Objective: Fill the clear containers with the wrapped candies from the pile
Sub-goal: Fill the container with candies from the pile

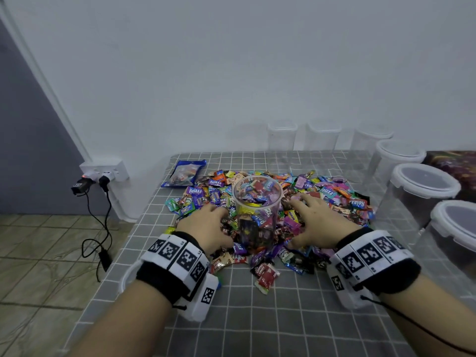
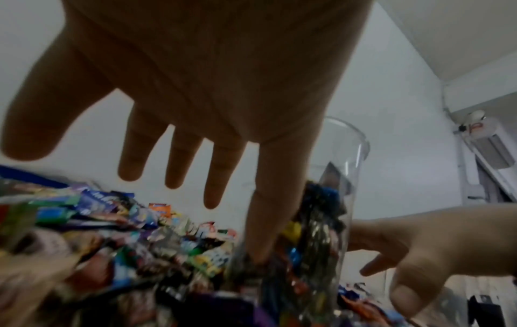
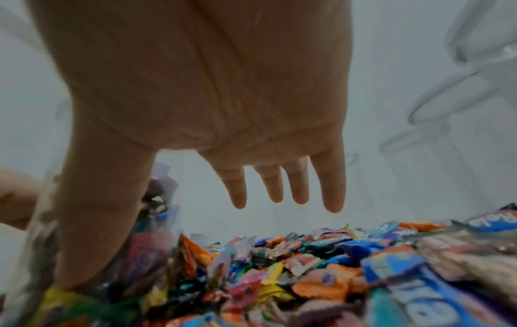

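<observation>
**Filling the first jar, with a row of containers still waiting**

Filling was well under way on one container only. The open clear jar (image 1: 256,212) stood upright in the middle of the candy pile (image 1: 332,199) on the checked worktop (image 1: 257,318), and through its wall I could see wrapped sweets reaching most of the way up, short of the rim. I judged it nearly full, though not topped off.

My left hand (image 1: 206,228) lay spread and flat on the sweets just left of the jar, fingers straight, holding nothing. My right hand (image 1: 316,222) was the same on the other side, fingers wide over the pile, thumb close to the jar's wall; whether it touched the plastic I could not tell.

Much remained. The lidded containers (image 1: 422,186) along the right edge and the back of the worktop looked empty as far as I could see, their lids on. The pile itself was still broad and thick.

On reading: "Relaxa" showed on several purple and blue wrappers (image 1: 195,191), and again upside down on others. A red wrapper (image 1: 266,275) near me read "COFFEE CANDY". A blue bag (image 1: 184,173) lay at the far left of the worktop; its print was too small to make out.
</observation>
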Motion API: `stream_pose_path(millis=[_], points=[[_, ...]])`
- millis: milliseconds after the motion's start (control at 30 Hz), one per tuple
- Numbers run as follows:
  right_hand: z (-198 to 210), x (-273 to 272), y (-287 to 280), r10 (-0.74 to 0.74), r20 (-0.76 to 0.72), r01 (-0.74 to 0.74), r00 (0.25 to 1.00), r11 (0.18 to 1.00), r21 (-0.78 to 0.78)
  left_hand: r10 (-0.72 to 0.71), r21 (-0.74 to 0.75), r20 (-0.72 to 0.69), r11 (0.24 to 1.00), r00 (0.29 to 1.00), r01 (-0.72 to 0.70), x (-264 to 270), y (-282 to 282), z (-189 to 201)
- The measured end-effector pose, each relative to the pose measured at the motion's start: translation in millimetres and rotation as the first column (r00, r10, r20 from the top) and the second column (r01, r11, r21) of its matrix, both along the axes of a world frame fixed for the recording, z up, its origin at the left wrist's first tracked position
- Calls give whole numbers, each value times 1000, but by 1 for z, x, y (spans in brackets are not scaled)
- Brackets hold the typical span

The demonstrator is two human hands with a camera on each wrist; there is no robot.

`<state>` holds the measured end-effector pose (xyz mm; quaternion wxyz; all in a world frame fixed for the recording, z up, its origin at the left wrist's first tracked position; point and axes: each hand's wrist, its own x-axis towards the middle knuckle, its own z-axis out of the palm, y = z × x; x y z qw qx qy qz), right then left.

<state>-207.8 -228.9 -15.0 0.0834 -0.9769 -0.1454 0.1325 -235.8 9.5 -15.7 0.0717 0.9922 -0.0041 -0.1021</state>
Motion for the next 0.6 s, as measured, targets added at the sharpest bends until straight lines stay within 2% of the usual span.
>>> stream_pose_path(millis=[100,233,467,600], points=[[-4,1,-4,-34,-51,27,998,992,-122,6,86,-148,996,989,7,5,-1,-13],[-12,4,-3,-73,-127,43,989,973,-225,20,134,-241,991,970,13,9,-2,-19],[-14,6,2,-9,-142,-33,990,956,-291,1,210,-285,976,958,61,15,-3,-27],[-17,9,6,38,-136,-78,990,952,-297,-53,207,-228,973,972,102,15,-4,-24]])
